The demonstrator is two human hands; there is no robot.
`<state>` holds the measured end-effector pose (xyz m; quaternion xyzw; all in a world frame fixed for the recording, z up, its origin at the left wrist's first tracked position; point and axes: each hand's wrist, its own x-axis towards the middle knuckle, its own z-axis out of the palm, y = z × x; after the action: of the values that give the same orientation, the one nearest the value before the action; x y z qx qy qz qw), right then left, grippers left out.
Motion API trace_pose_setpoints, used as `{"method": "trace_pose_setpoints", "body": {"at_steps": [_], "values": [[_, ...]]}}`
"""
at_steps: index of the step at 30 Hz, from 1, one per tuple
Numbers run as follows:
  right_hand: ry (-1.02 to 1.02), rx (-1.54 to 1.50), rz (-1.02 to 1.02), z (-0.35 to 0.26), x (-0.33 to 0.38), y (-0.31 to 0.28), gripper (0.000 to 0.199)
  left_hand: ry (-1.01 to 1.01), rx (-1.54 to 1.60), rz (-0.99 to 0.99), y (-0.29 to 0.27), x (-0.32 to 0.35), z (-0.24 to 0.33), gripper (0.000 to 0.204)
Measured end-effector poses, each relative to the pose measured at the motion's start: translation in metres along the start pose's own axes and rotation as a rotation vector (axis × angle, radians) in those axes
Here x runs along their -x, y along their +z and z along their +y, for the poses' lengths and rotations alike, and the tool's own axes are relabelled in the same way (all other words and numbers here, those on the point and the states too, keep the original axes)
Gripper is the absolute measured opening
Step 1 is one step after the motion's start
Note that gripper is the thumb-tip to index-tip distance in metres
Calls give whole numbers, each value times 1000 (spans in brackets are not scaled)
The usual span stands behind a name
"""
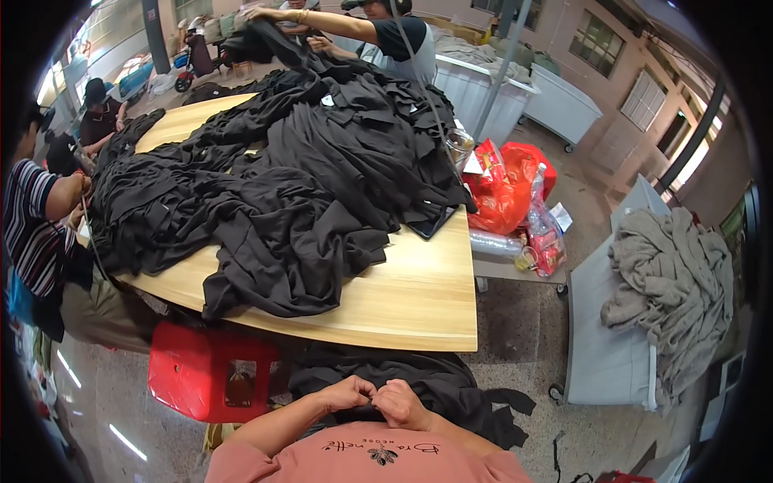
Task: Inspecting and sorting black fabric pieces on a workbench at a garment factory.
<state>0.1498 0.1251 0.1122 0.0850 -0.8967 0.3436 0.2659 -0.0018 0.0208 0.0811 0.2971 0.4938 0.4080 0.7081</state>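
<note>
Close in front of my chest, my left hand (351, 394) and my right hand (399, 405) meet with their fingertips pinched together. Whatever sits between the fingers is too small or hidden to make out. Just beyond and under them, dark cloth (419, 372) lies bunched below the table edge, its tail spread to the right. On the wooden table (419, 310) a large heap of black garments (266, 217) covers most of the top, with small white tags showing on a few pieces.
A red plastic stool (193, 374) stands left of me. Near the table's right edge lies a phone (433, 223), beside a glass jar (459, 146) and red plastic bags (507, 185). A white wheeled bin (608, 338) holds grey cloth. One person handles black cloth across the table; others sit at left.
</note>
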Motion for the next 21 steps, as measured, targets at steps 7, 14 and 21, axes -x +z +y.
{"method": "trace_pose_setpoints", "body": {"at_steps": [7, 14, 21], "values": [[56, -71, -100, -3, -2, 0, 21, -19, 256, -33, -6, 2, -10, 14], [-15, 106, -162, -7, -9, -3, 14, 1, 328, 38, -6, 0, -14, 11], [-29, 262, 15, -5, -6, 5, 11, 1, 286, 78, -4, 2, -15, 7]]}}
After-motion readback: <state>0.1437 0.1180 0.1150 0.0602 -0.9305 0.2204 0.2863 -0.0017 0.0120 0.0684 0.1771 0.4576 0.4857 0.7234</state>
